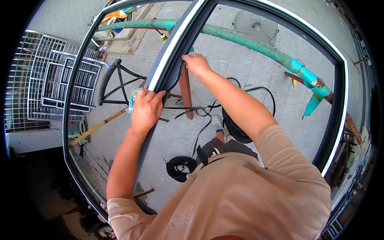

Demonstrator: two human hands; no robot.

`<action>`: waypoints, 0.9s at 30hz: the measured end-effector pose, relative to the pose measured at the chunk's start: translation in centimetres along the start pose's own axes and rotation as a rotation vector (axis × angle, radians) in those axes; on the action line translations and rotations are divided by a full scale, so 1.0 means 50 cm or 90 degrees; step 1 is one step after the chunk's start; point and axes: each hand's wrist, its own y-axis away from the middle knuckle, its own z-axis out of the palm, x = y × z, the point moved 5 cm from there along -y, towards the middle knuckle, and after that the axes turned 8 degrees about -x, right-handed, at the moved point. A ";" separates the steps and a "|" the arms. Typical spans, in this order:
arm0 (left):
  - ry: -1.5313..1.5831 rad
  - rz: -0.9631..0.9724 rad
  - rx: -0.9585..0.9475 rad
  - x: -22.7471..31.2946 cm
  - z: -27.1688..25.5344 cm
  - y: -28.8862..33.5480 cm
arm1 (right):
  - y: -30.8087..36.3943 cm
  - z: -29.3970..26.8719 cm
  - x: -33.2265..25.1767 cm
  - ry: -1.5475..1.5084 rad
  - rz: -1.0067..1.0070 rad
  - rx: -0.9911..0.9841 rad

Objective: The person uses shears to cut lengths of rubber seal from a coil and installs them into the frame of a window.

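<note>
A large dark metal window frame [340,108] with white-edged faces lies flat before me, split by a middle bar [170,44]. My left hand [148,109] is closed over the near part of this bar, fingertips on its top. Crumpled teal plastic [133,99] shows beside that hand; whether it is gripped I cannot tell. Farther along the bar, my right hand [196,65] is closed in a pinch at its right edge. A thin black rubber strip [175,83] curves along the bar between both hands, its end at the right fingertips hidden.
Green pipe supports [248,44] and a reddish-brown leg [185,92] stand beneath the frame. Black coils [236,124] and a smaller black roll [180,168] lie on the floor by my feet. A floor fan [256,26] is beyond; metal grilles [70,82] lean at left.
</note>
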 end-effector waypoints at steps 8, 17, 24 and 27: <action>0.019 -0.002 0.003 -0.003 0.006 0.005 | 0.001 0.011 0.003 -0.027 0.002 0.023; 0.037 -0.010 0.007 -0.016 0.013 0.020 | -0.068 -0.075 -0.024 0.051 -0.068 0.088; 0.045 -0.010 0.017 -0.009 0.013 0.006 | -0.134 -0.145 -0.029 -0.098 -0.086 0.213; 0.048 -0.008 0.011 -0.012 0.019 0.007 | -0.100 -0.126 -0.026 -0.053 -0.053 0.249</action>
